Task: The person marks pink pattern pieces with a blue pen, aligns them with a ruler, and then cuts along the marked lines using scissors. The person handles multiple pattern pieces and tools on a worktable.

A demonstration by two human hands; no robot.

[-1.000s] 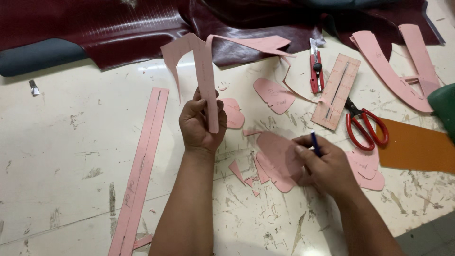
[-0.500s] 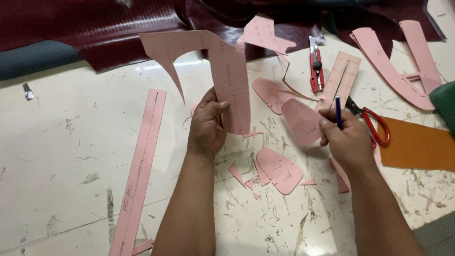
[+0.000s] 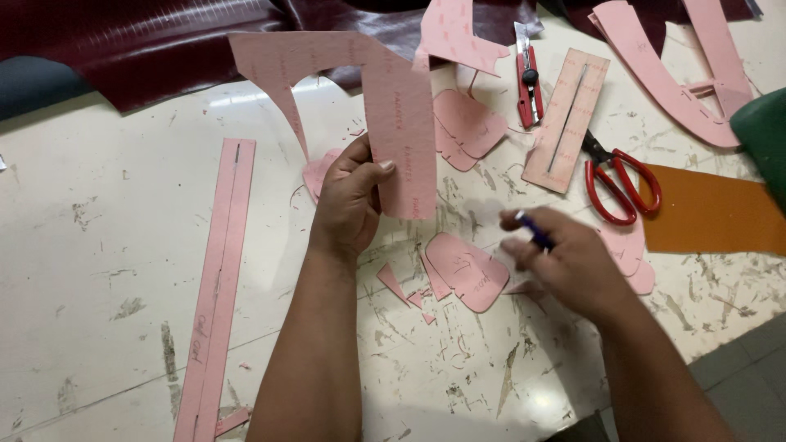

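Note:
My left hand grips a large pink card pattern piece by its lower edge and holds it upright above the worn white table. My right hand hovers low over the table with a dark blue pen between its fingers. Just left of that hand, small rounded pink pattern pieces lie flat on the table. More rounded pink pieces lie behind the raised pattern.
Dark maroon leather covers the table's far side. A long pink strip lies at left. Red-handled scissors, a slotted pink strip and a red utility knife lie at right, by an orange sheet.
The left hand has lifted and turned the large pattern so its face shows. The right hand has let go of a rounded piece and moved down towards the small pieces.

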